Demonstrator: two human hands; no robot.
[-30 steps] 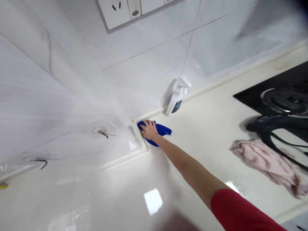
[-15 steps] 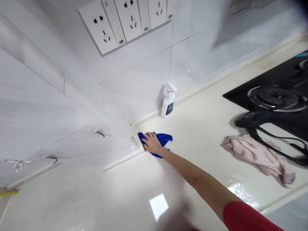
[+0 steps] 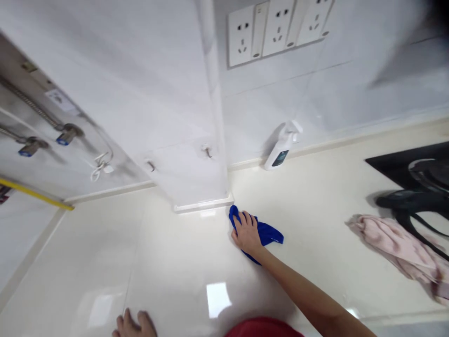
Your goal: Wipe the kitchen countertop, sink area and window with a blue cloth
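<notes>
My right hand (image 3: 247, 232) presses a crumpled blue microfiber cloth (image 3: 269, 233) onto the glossy cream countertop (image 3: 175, 252), just off the foot of a tiled wall corner. The cloth sticks out on both sides of the palm. At the bottom edge of the view, the fingers of my left hand (image 3: 133, 324) spread over the countertop, holding nothing. The rest of that hand is cut off by the frame. A white spray bottle (image 3: 281, 152) stands against the wall, up and to the right of the cloth.
A black gas hob (image 3: 414, 168) lies at the right, with a black strapped item (image 3: 403, 201) and a crumpled pink rag (image 3: 396, 248) beside it. A socket panel (image 3: 275, 33) sits on the wall. Pipes with blue-tipped valves (image 3: 66, 135) run along the left.
My view has swung, bringing the pipes and my left hand into sight. My right hand and the cloth have slid slightly away from the wall corner along the countertop.
</notes>
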